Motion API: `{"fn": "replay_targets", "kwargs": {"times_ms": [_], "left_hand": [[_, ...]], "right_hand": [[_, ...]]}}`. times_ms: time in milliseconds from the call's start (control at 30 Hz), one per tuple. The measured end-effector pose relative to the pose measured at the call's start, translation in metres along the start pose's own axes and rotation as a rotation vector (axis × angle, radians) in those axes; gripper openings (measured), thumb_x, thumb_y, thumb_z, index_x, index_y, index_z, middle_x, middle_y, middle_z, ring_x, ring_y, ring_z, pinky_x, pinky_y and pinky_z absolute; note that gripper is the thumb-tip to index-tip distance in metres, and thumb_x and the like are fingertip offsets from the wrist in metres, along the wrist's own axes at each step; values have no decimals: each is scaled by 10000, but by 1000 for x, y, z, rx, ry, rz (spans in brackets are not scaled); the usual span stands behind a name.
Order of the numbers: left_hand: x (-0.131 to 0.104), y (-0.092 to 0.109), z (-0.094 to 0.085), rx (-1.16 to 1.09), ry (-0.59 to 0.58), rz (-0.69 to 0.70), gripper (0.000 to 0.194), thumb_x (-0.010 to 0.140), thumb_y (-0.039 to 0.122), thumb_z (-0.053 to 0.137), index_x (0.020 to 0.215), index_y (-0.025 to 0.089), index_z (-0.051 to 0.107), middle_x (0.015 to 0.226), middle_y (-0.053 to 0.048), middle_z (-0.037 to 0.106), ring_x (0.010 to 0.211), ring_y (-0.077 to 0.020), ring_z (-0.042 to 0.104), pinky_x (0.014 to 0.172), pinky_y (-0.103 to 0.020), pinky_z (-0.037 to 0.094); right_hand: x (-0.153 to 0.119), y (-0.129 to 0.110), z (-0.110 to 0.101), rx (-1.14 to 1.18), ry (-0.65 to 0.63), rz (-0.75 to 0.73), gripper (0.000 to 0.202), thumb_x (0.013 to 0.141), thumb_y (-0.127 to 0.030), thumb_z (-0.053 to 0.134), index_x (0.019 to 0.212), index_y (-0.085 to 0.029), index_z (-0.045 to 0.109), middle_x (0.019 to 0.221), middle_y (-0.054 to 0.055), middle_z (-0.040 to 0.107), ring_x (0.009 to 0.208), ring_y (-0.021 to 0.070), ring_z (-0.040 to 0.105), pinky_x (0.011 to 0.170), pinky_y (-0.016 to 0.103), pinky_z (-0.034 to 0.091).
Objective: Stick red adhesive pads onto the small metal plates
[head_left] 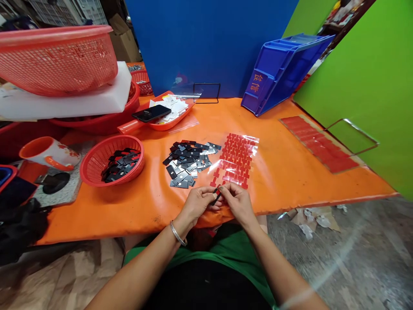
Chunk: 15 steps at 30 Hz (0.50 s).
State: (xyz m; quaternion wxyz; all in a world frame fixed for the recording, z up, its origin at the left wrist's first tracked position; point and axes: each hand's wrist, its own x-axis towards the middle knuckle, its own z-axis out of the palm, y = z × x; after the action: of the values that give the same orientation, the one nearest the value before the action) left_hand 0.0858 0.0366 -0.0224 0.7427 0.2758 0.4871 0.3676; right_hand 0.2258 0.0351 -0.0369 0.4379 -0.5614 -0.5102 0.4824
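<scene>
"Holding by my distant feed, I see the left hand pinching a small dark flat strip above the table's near edge. The right?"

"Right hand has its fingertips drawn narrow at the strip's upper end; I can't tell whether they grip it."

"Which step?"

"Close fingertip work, I judge. My next move calls for a steady left pinch and fine alignment. The clear sheet of red cutouts lies just beyond, beside the heap of black rectangular plates."

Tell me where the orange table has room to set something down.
Between the red sticker sheet and the flat red panel; narrower, between the round basket and the loose pieces. Crowded: left end, with the mug and large basket.
</scene>
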Motion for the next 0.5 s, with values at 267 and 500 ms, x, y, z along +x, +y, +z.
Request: {"fn": "replay_targets", "kwargs": {"times_ms": [267,500], "left_hand": [[-4,-1,2,26,-22,23,241,718,221,682,911,77,682,780,-92,711,645,-121,666,628,-217,547],[-30,60,-55,223,268,440,419,718,334,678,1069,106,653,731,-55,695,669,-162,657,715,-307,540]], "right_hand": [[6,8,-2,15,71,83,454,802,-583,528,597,-180,565,482,-14,551,407,113,462,422,233,366],[-1,8,3,-229,71,-131,306,836,-460,543,724,-181,599,630,4,587,557,141,524,538,258,424]]}}
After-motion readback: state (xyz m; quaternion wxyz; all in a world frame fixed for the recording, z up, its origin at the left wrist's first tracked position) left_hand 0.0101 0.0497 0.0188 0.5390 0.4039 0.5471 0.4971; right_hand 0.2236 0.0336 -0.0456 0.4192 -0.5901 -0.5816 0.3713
